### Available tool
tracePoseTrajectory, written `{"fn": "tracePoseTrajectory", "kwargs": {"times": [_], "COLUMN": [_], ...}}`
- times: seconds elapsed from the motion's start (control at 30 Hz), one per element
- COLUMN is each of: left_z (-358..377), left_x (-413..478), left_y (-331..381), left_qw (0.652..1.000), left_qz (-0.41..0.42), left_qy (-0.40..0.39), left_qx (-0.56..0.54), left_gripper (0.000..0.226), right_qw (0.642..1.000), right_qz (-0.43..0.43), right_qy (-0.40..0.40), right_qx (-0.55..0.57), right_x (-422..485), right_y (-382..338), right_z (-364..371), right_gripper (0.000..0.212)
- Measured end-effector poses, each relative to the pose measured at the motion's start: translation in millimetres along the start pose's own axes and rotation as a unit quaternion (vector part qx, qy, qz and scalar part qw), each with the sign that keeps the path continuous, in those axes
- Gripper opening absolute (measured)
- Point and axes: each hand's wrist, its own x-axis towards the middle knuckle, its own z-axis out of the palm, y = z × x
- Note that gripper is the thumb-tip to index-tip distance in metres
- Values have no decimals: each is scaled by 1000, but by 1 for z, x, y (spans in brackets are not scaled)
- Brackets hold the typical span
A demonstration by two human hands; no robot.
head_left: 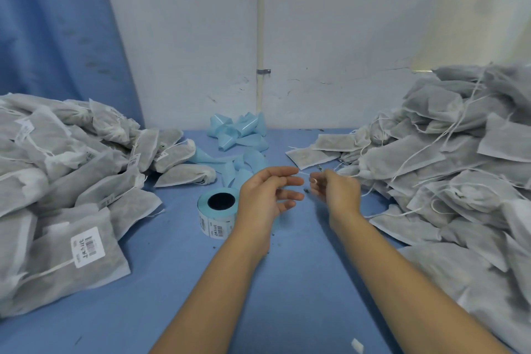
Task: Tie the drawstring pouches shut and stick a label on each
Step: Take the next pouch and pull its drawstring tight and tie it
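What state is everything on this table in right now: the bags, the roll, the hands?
Left pile of pouches: necks gathered, several labelled.
Right pile of pouches: no labels showing, strings trailing loose.
Label roll: standing on its flat end, partly unwound.
Backing paper: peeled, crumpled by the wall.
Left hand: fingers spread, holding no pouch.
Right hand: fingers curled; whether it pinches a string is unclear.
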Motion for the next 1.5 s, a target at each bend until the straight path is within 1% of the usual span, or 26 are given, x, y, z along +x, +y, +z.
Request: {"fn": "tracePoseTrajectory", "kwargs": {"times": [0.03,0.07,0.1,0.2,0.27,0.3,0.37,0.4,0.47,0.5,0.57,0.63,0.7,0.73,0.8,0.83,0.9,0.93,1.0,1.07,1.17,1.23,1.33,1.43,1.5], "left_z": [0,0,0,-2,-4,-5,-10,-13,-19,-21,-23,-23,-23,-23,-24,-24,-24,-24,-23,-21,-21,-21,-20,-18,-17], "left_x": [-4,-8,-13,-28,-35,-35,-33,-32,-29,-29,-30,-30,-30,-30,-29,-29,-28,-28,-28,-28,-27,-27,-30,-31,-32], "left_y": [-1,-3,-6,-20,-29,-32,-34,-34,-34,-34,-35,-35,-36,-35,-35,-35,-36,-37,-39,-41,-42,-42,-44,-43,-44], "left_qw": [1000,999,997,976,972,975,972,967,963,963,967,980,988,988,987,987,987,988,989,991,991,991,994,996,996], "left_qz": [-13,-33,-63,-178,-210,-213,-225,-235,-240,-237,-227,-178,-133,-120,-104,-99,-97,-99,-109,-114,-108,-103,-90,-83,-86], "left_qy": [-3,-7,-12,-47,-44,-29,-11,-19,-56,-69,-59,-26,1,9,32,47,61,59,46,31,24,24,24,18,16], "left_qx": [7,22,44,118,94,52,-62,-97,-113,-106,-94,-83,-83,-96,-122,-121,-111,-104,-84,-67,-74,-79,-58,-25,1], "left_gripper": [28,28,27,22,21,23,33,42,56,54,36,19,13,12,13,13,15,17,15,13,16,19,22,28,31], "right_qw": [992,978,967,946,937,932,924,919,906,896,884,879,879,888,925,945,974,979,980,982,983,981,972,978,979], "right_qz": [58,100,126,156,165,167,165,158,126,102,74,88,111,120,125,111,44,11,-24,-25,-26,-22,-23,3,29], "right_qy": [-21,-43,-63,-101,-140,-173,-252,-297,-388,-427,-461,-468,-460,-439,-352,-300,-222,-201,-191,-184,-180,-193,-232,-207,-199], "right_qx": [108,176,212,264,273,270,237,204,111,66,23,33,54,61,68,61,2,-30,-50,-28,-22,-16,-11,14,33], "right_x": [-10,-19,-27,-50,-63,-69,-80,-86,-97,-101,-107,-106,-102,-100,-95,-93,-92,-93,-96,-96,-95,-96,-99,-99,-98], "right_y": [-4,-6,-7,-6,-6,-7,-7,-6,-2,1,5,5,4,4,8,10,14,15,19,21,21,21,19,18,16], "right_z": [1,1,1,-1,-5,-7,-11,-13,-16,-16,-15,-17,-20,-21,-20,-19,-17,-16,-14,-14,-13,-13,-14,-14,-14], "right_gripper": [25,25,24,24,28,29,22,18,13,11,18,23,22,23,33,36,34,31,28,29,26,26,23,12,12]}}
